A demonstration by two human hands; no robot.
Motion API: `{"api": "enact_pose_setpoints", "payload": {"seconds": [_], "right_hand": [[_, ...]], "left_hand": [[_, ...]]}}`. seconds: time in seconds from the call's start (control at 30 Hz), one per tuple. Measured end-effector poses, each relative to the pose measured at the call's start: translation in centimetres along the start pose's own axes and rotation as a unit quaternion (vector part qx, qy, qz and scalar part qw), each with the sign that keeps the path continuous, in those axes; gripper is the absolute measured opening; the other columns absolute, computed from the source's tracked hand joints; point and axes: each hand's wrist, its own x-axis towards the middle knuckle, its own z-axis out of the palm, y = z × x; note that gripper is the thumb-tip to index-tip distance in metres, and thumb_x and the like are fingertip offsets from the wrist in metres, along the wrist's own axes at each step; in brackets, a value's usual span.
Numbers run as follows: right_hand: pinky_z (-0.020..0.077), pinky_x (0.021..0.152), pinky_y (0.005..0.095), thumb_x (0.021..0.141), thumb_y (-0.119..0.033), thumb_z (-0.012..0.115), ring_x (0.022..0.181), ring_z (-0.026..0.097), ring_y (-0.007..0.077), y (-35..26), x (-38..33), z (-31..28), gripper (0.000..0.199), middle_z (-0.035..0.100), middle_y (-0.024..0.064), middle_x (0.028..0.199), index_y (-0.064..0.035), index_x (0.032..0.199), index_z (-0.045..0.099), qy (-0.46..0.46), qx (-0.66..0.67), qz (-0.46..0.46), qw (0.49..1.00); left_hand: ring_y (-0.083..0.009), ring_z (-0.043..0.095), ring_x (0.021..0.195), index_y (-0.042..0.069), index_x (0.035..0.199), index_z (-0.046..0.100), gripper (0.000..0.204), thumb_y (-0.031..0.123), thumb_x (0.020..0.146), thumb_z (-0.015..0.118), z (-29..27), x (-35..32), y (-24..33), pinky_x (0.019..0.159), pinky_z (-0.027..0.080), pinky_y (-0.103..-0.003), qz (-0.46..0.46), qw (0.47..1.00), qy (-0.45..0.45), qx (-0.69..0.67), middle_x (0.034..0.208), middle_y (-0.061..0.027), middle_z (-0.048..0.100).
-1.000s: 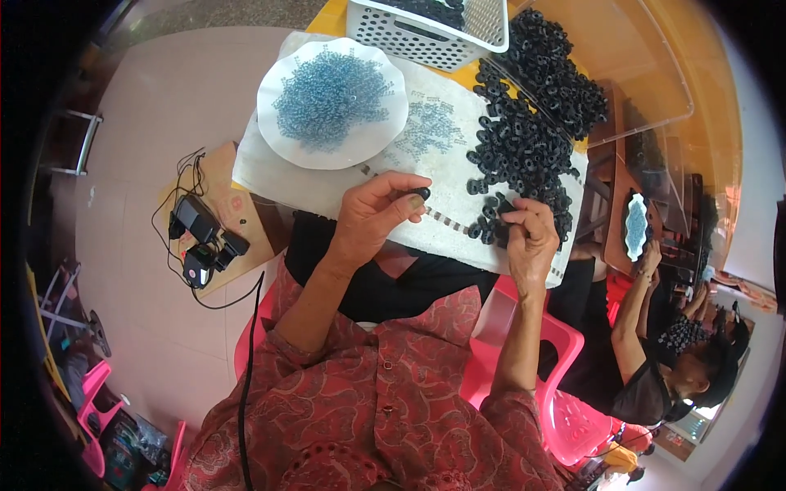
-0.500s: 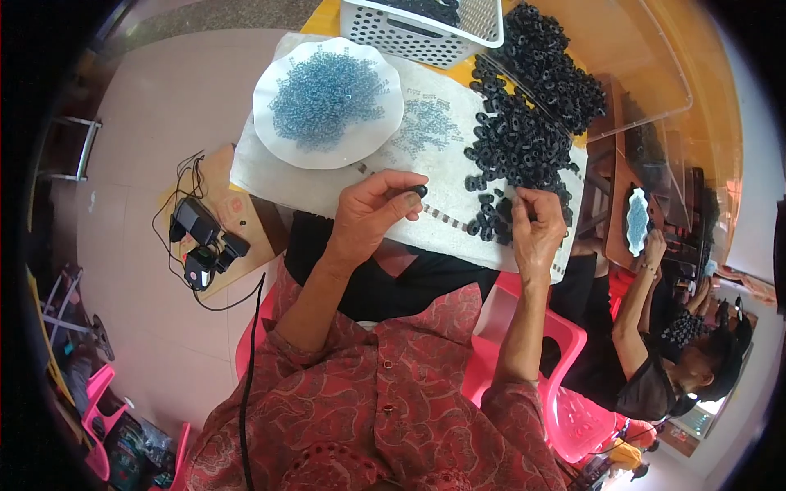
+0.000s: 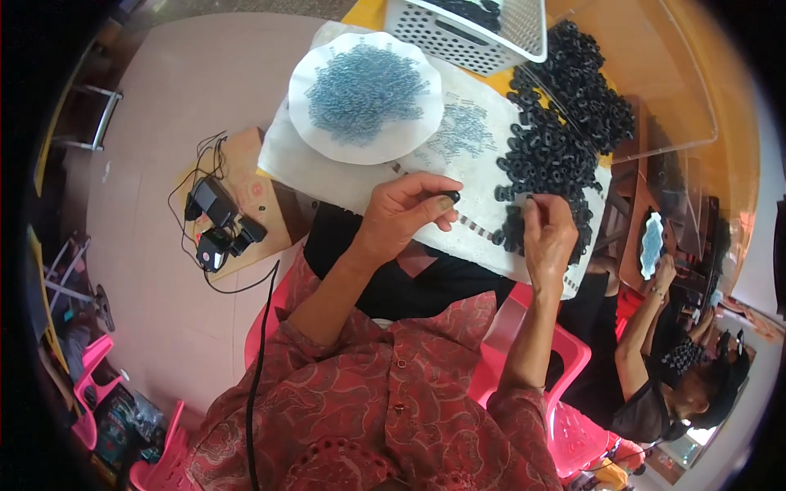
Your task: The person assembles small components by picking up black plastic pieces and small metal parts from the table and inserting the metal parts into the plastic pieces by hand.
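Thumb and fingertips of the left hand (image 3: 399, 217) pinch one small black piece (image 3: 453, 196) above the cloth (image 3: 327, 186), inside the desk's (image 3: 365, 14) near edge. That grip is bent at the knuckles, the back of the hand to the left, the forearm rising from the lower left. The right hand (image 3: 553, 233) is raised with fingers bent and fingertips drawn together at the near side of a heap of black pieces (image 3: 548, 159); whether its grip holds anything, one cannot tell.

Bare cloth separates the two hands, and a narrower strip lies between the left hand and a scalloped white plate (image 3: 368, 154). The desk's near edge runs close below both hands. The heap takes up the right edge, with a clear plastic panel (image 3: 675, 143) rising beyond it; a perforated white basket (image 3: 458, 49) stands at the far edge.

On the desk are one plate, toward the left corner, and one basket. Bluish clear pieces (image 3: 364, 90) mound on the plate, with a loose scatter (image 3: 465, 131) of them to its right. These and the heaped black pieces are too many to count. At far right, a co-worker's hand (image 3: 665, 268) touches a second scalloped dish (image 3: 652, 245).
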Motion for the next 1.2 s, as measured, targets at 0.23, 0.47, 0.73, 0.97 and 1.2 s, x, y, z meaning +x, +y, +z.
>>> {"api": "enact_pose_setpoints", "payload": {"seconds": [0.23,0.47,0.73,0.97,1.2], "right_hand": [[0.0444,0.055,0.0203,0.089,-0.004,0.06,0.067,0.058,0.0076,-4.7,-1.6,0.2,0.007,0.062,0.0032,0.079,-0.0003,0.095,0.059,-0.137,0.391,0.146,0.898],[0.0454,0.055,0.0202,0.086,0.002,0.06,0.066,0.059,0.0081,-6.4,-1.8,1.4,0.008,0.063,0.0052,0.079,0.0013,0.094,0.061,-0.166,0.452,0.154,0.863],[0.0445,0.054,0.0195,0.085,0.002,0.06,0.065,0.059,0.008,-6.8,-1.9,1.9,0.011,0.064,0.0059,0.079,0.0019,0.096,0.062,-0.159,0.47,0.183,0.849],[0.0437,0.052,0.0196,0.084,0.003,0.059,0.063,0.059,0.0079,-6.5,-2.1,2.1,0.011,0.065,0.0057,0.076,0.0018,0.094,0.064,-0.157,0.483,0.169,0.845],[0.0435,0.051,0.0194,0.082,0.006,0.057,0.062,0.059,0.0079,-6.3,-2.1,2.4,0.013,0.064,0.0051,0.074,0.0009,0.09,0.065,-0.144,0.482,0.163,0.849]], "left_hand": [[-0.0139,0.062,0.078,-0.004,0.111,0.061,0.021,0.0,0.09,0.056,-0.1,0.0,0.2,0.072,0.052,-0.027,-0.019,0.999,0.002,-0.036,0.087,-0.0099,0.065],[-0.0107,0.063,0.075,-0.002,0.112,0.061,0.022,0.003,0.09,0.058,-0.1,0.0,0.2,0.072,0.053,-0.024,-0.007,0.999,-0.007,-0.051,0.086,-0.0076,0.066],[-0.0126,0.06,0.077,-0.003,0.112,0.06,0.022,0.001,0.09,0.057,-0.4,0.0,0.1,0.071,0.05,-0.026,-0.011,0.998,-0.02,-0.057,0.087,-0.0078,0.064],[-0.0116,0.06,0.076,-0.003,0.109,0.062,0.02,0.0,0.09,0.057,-0.4,0.0,-0.2,0.07,0.051,-0.025,-0.008,0.999,-0.022,-0.041,0.089,-0.0074,0.065],[-0.0108,0.06,0.076,-0.002,0.109,0.063,0.02,0.0,0.09,0.056,-0.2,0.0,0.2,0.07,0.051,-0.025,-0.006,0.999,-0.023,-0.033,0.089,-0.0063,0.065]]}}
